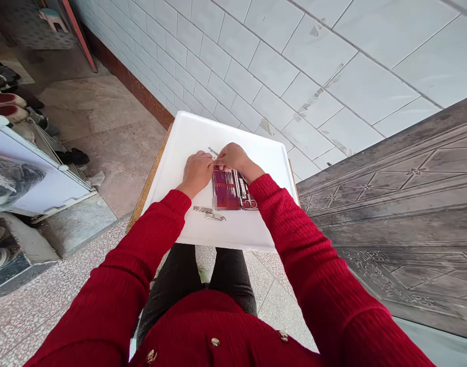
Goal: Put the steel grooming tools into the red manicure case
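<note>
Crowding the far edge of the open purple case (226, 191) on the white tabletop (195, 132): left hand (198, 171), right hand (235, 156), both curling, grasp too hidden to tell. Light, braced pressure is probably serving best.

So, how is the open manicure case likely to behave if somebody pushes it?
The manicure case lies flat, so it probably would not roll or tip. The white surface looks smooth, so sliding seems likely. The metal scissors may make one side slightly heavier.
</note>
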Motion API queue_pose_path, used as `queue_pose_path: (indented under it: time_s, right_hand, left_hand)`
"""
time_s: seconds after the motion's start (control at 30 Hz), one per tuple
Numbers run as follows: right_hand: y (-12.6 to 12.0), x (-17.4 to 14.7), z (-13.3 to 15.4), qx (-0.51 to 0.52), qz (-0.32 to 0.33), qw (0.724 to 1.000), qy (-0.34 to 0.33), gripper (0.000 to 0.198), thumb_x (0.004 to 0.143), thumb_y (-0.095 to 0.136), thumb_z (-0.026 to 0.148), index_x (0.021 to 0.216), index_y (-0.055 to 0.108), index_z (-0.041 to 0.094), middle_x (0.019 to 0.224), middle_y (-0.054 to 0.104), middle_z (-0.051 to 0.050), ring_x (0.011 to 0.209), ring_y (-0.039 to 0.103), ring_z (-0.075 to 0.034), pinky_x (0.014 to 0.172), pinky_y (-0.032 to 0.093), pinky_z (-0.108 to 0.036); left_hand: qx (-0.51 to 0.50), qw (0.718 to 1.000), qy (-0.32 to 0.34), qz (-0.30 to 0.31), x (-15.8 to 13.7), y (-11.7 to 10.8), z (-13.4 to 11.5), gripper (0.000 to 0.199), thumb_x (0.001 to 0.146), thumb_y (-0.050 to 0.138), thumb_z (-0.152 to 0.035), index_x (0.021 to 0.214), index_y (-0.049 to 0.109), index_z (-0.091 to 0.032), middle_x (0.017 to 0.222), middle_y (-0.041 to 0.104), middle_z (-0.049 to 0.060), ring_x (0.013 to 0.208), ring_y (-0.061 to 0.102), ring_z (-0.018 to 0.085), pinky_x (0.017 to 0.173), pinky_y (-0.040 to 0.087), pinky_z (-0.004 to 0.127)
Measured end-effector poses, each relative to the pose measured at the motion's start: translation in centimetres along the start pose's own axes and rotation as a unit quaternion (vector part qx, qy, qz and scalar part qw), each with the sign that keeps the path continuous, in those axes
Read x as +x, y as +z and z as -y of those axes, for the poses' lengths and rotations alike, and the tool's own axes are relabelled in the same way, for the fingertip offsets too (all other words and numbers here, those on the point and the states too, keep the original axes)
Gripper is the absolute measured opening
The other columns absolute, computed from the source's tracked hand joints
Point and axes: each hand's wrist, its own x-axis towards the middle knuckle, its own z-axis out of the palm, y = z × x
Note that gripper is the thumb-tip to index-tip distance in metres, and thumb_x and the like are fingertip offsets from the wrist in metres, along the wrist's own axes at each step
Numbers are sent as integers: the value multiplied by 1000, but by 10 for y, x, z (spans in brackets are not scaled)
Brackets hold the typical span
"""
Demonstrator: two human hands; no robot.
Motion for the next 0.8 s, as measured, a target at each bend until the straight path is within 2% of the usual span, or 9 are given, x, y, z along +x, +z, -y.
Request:
queue_pose_path:
  time_s: [0.2,0.27,0.33,0.47,0.57,0.67,0.8]
  right_hand:
    - [9,15,-15,97,18,995,-2,26,86,71,5,64,65,16,53,64,4,42,50,-4,44,41,-15]
    - [7,16,-18,106,8,994,-9,26,87,68,4,64,65,16,54,65,3,43,50,-4,43,40,-15]
    - [3,18,-17,102,-11,995,-18,25,87,68,5,64,65,16,59,69,2,45,53,-5,47,45,-16]
    - [-10,24,-4,16,-64,997,-49,21,83,68,5,64,68,16,70,75,-3,57,66,-12,68,58,-23]
    - [-12,31,9,-98,-103,988,-55,14,82,68,5,72,73,14,77,77,-8,78,74,-22,81,61,-31]
    - [-3,36,17,-163,-102,980,-47,11,82,69,4,84,76,12,86,77,-13,93,74,-29,85,60,-35]
    - [4,24,13,-178,-122,975,-57,11,87,67,10,93,76,13,91,77,-14,98,73,-29,86,58,-34]
  left_hand:
    - [2,1000,1,6,1,-1,1,33,95,46,-10,76,69,-23,106,77,8,114,64,29,104,51,50]
    - [-2,1000,-1,6,1,-2,0,33,95,46,-10,77,70,-23,108,78,8,116,64,28,105,51,50]
    - [-8,1000,-5,3,0,-2,0,32,95,46,-11,78,70,-23,110,77,8,117,64,28,105,51,51]
    - [-18,1000,-15,-2,0,0,1,31,94,48,-10,78,70,-24,113,77,6,119,64,27,108,51,51]
    - [-22,1000,-16,-7,0,0,1,30,94,49,-11,77,70,-24,112,77,6,119,65,27,109,51,50]
    - [-22,1000,-15,-9,1,-1,1,30,93,50,-11,77,71,-23,114,77,6,118,66,27,109,51,49]
    - [-15,1000,-12,-8,2,0,2,30,93,50,-11,77,72,-23,115,78,7,120,66,27,109,52,49]
